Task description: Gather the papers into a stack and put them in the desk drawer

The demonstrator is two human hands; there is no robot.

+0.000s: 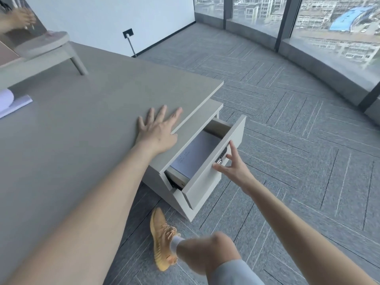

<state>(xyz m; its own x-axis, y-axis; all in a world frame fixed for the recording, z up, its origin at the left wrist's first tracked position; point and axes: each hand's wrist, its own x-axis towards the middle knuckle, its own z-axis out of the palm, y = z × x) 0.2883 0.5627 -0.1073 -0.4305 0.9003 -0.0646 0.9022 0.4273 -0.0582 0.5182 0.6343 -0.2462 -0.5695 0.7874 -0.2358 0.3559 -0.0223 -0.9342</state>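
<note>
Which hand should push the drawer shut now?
The right hand, probably. Its fingers are spread open at the drawer front's top edge, and the papers already lie inside. The left hand lies flat on the desk, away from the drawer front.

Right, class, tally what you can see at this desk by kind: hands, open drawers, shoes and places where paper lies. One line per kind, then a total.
Hands: 2, left hand flat on the desk, right hand at the drawer front
Open drawers: 1, drawer
Shoes: 1, orange shoe
Paper spots: 2, papers in drawer, papers on desk
Total: 6
</note>
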